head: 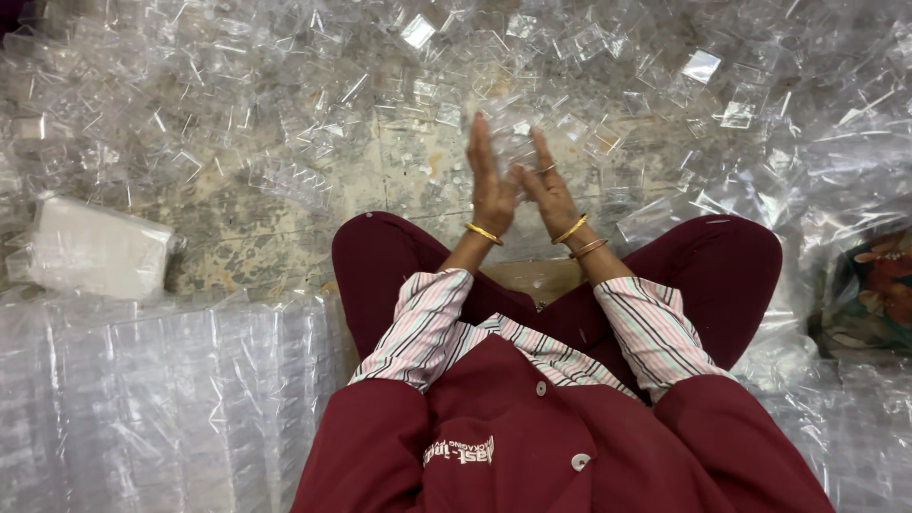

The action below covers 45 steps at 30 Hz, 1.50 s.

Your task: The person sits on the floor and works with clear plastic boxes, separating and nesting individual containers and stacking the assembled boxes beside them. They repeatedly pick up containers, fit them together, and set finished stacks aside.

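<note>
Both hands, left hand (491, 190) and right hand (549, 190), press a clear plastic box (513, 133) between flat palms; similar transparent boxes (285, 104) litter the floor (247, 228) beyond.

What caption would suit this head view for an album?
Seated on the floor, left hand and right hand press a clear plastic box amid scattered boxes.

Clear, glossy plastic boxes (313, 104) lie scattered across the upper part of the frame, catching sharp glints, and one such clear plastic box (516, 133) sits between the left hand (491, 185) and the right hand (546, 190). The floor (247, 223) beneath looks like worn stone, matt, rough and blotched. Shiny gold-coloured metal bangles (571, 230) ring the wrists. The sleeves (423, 318) are striped woven cloth, matt. At lower left, stacked sheets (152, 399) look like smooth, glossy clear plastic.
</note>
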Motion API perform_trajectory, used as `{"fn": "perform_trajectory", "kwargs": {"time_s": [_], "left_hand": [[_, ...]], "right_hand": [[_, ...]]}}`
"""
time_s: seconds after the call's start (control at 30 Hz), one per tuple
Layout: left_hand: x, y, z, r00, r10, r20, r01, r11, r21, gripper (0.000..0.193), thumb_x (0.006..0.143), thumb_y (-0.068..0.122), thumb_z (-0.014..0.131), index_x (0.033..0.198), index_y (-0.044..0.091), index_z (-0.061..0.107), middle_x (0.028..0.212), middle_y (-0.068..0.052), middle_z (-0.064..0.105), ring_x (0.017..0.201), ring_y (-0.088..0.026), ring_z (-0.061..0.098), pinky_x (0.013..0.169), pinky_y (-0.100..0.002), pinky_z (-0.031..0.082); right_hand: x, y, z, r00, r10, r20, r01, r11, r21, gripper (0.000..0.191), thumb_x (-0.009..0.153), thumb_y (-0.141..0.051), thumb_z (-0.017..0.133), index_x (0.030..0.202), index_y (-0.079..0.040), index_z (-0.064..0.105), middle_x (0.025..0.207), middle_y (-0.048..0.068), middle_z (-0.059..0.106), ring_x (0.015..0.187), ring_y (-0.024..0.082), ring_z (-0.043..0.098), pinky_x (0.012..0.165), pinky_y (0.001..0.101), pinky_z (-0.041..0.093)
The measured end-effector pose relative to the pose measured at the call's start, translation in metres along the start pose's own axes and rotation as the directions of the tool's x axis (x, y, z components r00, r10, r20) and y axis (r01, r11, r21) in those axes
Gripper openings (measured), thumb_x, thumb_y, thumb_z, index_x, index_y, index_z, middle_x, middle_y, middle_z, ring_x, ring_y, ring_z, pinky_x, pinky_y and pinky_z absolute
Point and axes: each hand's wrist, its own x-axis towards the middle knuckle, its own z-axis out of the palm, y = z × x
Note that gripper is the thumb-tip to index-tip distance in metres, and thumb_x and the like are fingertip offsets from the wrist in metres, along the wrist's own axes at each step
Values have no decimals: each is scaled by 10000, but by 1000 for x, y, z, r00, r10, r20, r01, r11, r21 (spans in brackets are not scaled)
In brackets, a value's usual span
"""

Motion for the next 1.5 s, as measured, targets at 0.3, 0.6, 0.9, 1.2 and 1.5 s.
{"fn": "perform_trajectory", "kwargs": {"time_s": [0.3,0.6,0.9,1.2,1.5], "left_hand": [[-14,14,-18,978,114,-174,-74,973,221,799,1000,324,678,1617,78,236,1670,-141,272,1565,-338,297,1327,-480,240],[15,-38,-231,380,-1,-925,541,811,222,1218,690,235,926,1567,40,104,1536,-211,351,1432,-366,331,1221,-522,258],[10,-65,-249,600,-491,-631,532,835,-143,1093,678,135,942,1530,46,263,1529,-199,427,1392,-319,449,1144,-401,391],[5,-64,-249,809,-350,-473,422,905,52,985,761,113,939,1457,14,249,1441,-223,509,1311,-312,541,1123,-364,438],[26,-4,-238,613,-683,-397,410,705,-579,922,808,118,787,1506,147,185,1340,-203,526,1136,-360,623,750,-488,647]], "right_hand": [[4,-10,-11,980,82,-183,-29,961,275,740,1092,-338,572,1677,-304,119,1325,66,563,1082,162,676,838,351,642],[0,10,-17,983,103,-152,-74,980,183,786,1069,-371,627,1679,-315,135,1347,62,577,994,176,684,777,345,637],[-1,12,-16,980,120,-160,-95,983,157,762,1073,-345,617,1679,-310,157,1284,20,598,962,122,652,774,326,622],[-1,8,-13,982,101,-161,-87,992,88,754,1072,-310,599,1686,-287,164,1244,47,564,950,104,634,787,305,621],[-8,9,-3,944,-318,83,311,782,-540,716,1094,-124,639,1703,-152,264,1702,142,361,1493,320,423,1209,424,411]]}}
